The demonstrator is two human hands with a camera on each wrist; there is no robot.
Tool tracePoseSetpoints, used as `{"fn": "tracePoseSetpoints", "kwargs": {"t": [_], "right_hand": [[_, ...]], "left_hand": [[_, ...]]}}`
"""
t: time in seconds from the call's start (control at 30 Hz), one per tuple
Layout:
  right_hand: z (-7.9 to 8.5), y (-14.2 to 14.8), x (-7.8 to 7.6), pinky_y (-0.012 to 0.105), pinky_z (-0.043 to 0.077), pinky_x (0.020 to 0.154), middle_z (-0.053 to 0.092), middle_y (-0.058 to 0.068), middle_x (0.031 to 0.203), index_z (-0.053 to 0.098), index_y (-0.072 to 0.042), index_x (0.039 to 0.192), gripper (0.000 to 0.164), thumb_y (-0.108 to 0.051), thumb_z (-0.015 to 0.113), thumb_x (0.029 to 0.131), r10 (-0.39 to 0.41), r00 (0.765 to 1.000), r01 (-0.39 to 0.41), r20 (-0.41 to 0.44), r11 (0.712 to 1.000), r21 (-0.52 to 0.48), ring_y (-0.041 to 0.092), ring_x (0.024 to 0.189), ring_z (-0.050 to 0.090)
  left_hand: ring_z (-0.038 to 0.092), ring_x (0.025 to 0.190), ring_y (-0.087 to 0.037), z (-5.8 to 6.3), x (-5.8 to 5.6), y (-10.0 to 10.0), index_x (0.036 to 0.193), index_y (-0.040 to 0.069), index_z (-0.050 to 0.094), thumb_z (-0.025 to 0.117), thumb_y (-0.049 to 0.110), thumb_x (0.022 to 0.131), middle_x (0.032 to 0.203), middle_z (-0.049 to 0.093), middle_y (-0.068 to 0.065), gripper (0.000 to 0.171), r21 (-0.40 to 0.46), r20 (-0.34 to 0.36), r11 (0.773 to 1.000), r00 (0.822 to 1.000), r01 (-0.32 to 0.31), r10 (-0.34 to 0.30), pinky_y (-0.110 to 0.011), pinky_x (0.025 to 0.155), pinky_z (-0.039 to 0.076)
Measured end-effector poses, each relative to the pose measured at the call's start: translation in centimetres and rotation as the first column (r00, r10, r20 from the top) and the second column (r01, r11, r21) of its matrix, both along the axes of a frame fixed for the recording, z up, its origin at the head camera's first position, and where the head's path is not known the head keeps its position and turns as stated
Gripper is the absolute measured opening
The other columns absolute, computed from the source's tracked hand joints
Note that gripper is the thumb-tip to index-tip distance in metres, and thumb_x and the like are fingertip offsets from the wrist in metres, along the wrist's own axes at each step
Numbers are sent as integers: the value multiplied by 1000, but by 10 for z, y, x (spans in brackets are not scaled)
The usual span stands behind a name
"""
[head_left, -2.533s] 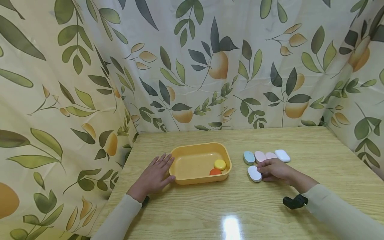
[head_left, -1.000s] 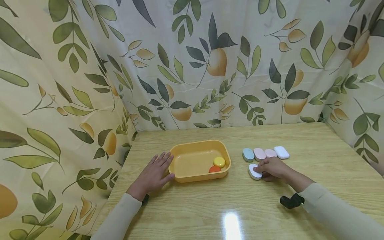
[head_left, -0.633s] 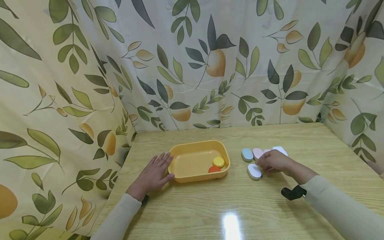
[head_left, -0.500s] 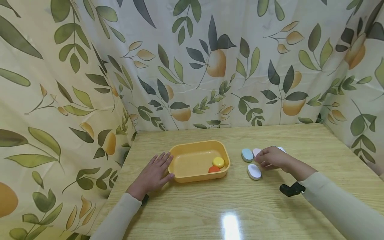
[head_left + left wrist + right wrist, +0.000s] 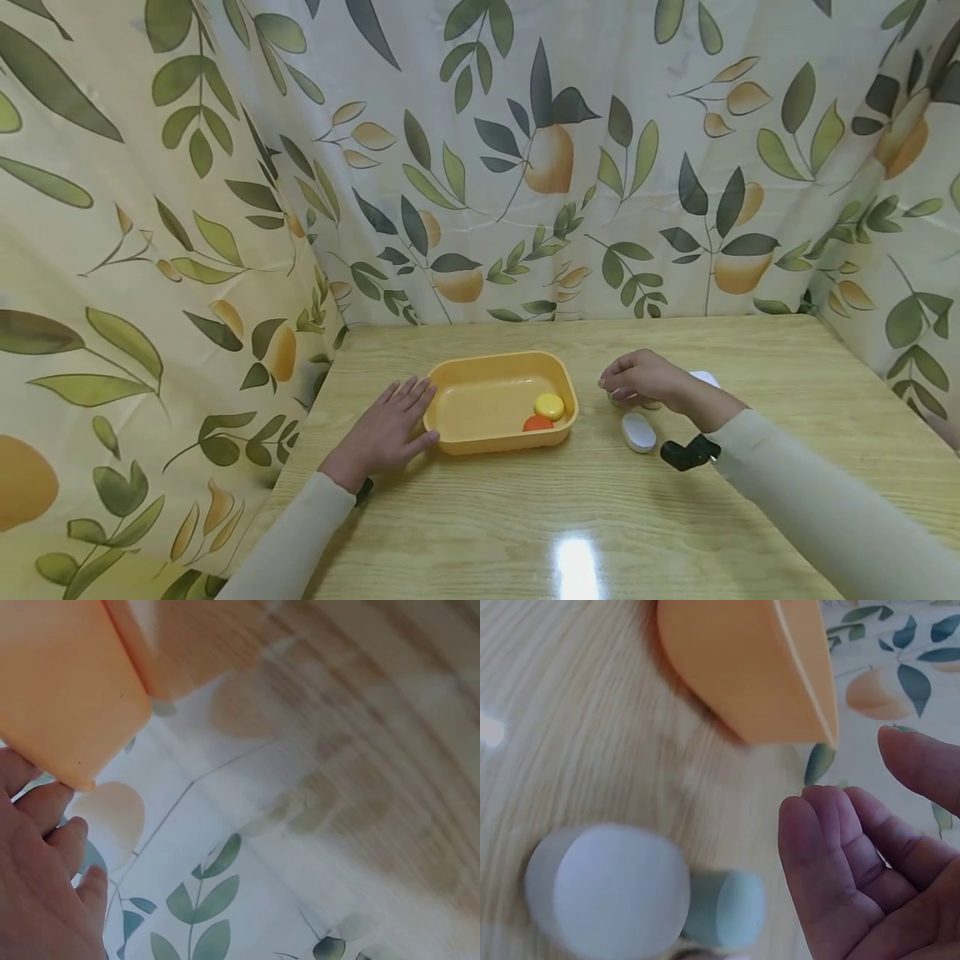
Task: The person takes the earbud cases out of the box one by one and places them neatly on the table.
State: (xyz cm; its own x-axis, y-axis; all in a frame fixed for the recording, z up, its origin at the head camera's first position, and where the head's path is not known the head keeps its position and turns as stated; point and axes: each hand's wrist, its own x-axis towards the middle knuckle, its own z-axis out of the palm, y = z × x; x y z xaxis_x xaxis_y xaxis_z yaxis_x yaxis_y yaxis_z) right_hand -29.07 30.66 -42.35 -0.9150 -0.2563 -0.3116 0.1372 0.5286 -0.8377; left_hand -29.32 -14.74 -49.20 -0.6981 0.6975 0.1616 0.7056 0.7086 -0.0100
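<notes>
My left hand [image 5: 386, 432] lies with straight fingers against the left end of a yellow tray [image 5: 480, 446]. Inside the tray's right end are a yellow rounded piece [image 5: 549, 406] and a red one [image 5: 537, 423]. My right hand [image 5: 647, 379] hovers right of the tray, over the row of soap-like oval pieces, and hides most of them in the head view. Its thumb and fingers [image 5: 810, 847] are apart with nothing between them. A white oval piece [image 5: 639, 433] lies nearer me on the table; beside it in the right wrist view is a light-blue piece [image 5: 739, 909].
Behind the right wrist a white rounded piece [image 5: 705, 378] shows. A black wrist device [image 5: 690, 452] hangs below the right forearm. A leaf-patterned curtain [image 5: 480, 167] borders the wooden table [image 5: 465, 525] at the back and sides.
My right hand has let go of the white oval piece, lifted, and moved left over the row. The white oval piece stays on the table. My left hand keeps its place.
</notes>
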Motion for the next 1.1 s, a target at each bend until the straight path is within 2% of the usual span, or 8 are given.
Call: {"fn": "tracePoseSetpoints", "kwargs": {"t": [0.27, 0.67, 0.9, 1.1], "right_hand": [[-3, -17, -16, 40, 55, 84, 59, 21, 113, 60, 9, 119, 36, -18, 62, 95, -21, 1000, 21, 6, 999, -46, 28, 97, 63], [5, -34, -27, 39, 55, 83, 58, 23, 116, 58, 11, 121, 36, -14, 62, 95, -6, 1000, 6, 0, 998, -64, 35, 102, 61], [7, -48, -32, 39, 55, 84, 58, 26, 121, 56, 12, 123, 38, -13, 63, 94, 40, 999, -40, -12, 996, -83, 39, 107, 60], [11, -67, -34, 39, 55, 83, 62, 23, 114, 57, 13, 120, 37, -9, 65, 93, 76, 997, -79, -35, 993, -94, 40, 106, 60]], "left_hand": [[14, 146, -29, 1, 0, 0, 155, 6, 23, 30, 61, 100, 159, 22, -11, 78, 5, 17, 1000, 1000, -4, 4, -48, 117, 10], [14, 147, -29, 1, 1, 2, 155, 7, 20, 28, 62, 100, 160, 18, -8, 79, 4, 36, 1000, 999, -19, 19, -47, 117, 9], [15, 146, -29, -1, 0, 1, 155, 7, 20, 29, 62, 100, 160, 19, -9, 78, 12, 32, 1000, 999, -12, 12, -47, 117, 10], [14, 147, -28, -1, -1, 1, 156, 9, 19, 28, 62, 100, 161, 18, -8, 78, 1, 38, 1000, 999, -21, 21, -46, 117, 9]]}}
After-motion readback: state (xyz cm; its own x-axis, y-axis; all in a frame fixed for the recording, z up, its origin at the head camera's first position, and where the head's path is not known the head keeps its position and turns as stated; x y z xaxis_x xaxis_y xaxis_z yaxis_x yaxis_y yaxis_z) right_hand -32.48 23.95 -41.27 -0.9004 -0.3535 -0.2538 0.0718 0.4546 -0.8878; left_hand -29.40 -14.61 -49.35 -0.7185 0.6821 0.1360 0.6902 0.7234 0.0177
